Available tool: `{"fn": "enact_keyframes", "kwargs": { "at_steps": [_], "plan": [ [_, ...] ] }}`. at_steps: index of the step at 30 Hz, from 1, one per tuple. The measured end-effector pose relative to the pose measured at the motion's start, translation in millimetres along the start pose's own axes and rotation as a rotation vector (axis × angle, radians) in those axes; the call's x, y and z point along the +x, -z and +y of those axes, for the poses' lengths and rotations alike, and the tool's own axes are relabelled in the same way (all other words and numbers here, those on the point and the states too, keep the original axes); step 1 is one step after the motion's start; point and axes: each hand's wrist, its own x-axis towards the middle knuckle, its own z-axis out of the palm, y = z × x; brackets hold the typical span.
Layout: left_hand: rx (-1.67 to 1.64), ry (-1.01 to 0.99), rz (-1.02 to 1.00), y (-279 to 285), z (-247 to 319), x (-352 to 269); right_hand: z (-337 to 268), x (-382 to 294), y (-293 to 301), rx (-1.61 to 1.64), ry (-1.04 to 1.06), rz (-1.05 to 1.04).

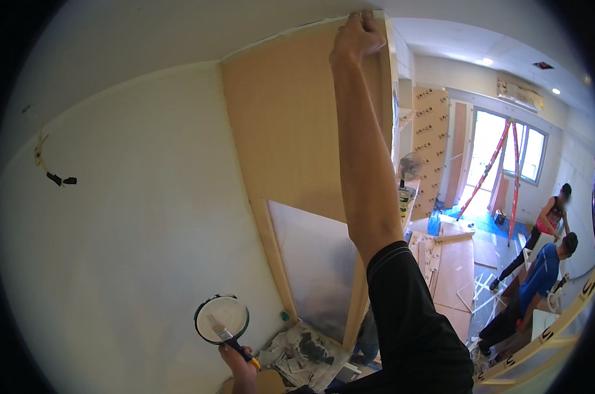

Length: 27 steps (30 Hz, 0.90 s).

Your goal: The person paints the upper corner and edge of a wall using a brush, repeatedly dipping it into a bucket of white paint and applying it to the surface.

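My right hand (359, 37) is raised at the top of the view, its fingers bent against the upper corner of a wooden panel (287, 113), where the panel meets the ceiling. Whether it holds something small cannot be told. Low in the view, my left hand (238, 362) holds a round paint container (226, 312) with a dark green rim and white paint inside. A flat paintbrush (221, 330) with a black and yellow handle lies across the container's rim, its bristles over the paint and its handle by my left hand. White filler runs along the panel's top edge.
A white wall (154, 197) stands at left, with taped wires (61, 180) hanging from above. Crumpled sheeting (302, 349) lies on the floor. At right are a red stepladder (514, 172), a fan (410, 167), stacked boards (455, 276) and two people, one in a blue shirt (541, 271).
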Motion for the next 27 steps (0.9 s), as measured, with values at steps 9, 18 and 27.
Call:
{"fn": "enact_keyframes", "kwargs": {
  "at_steps": [9,18,27],
  "plan": [
    [-0.025,-0.002,-0.024,4,-3,1,-5,-7,2,0.022,-0.022,0.107],
    [-0.022,-0.017,-0.01,2,-7,1,1,10,1,-0.083,0.131,0.138],
    [-0.018,-0.054,0.013,1,-6,-3,6,18,5,-0.556,0.46,0.261]
  ]
}}
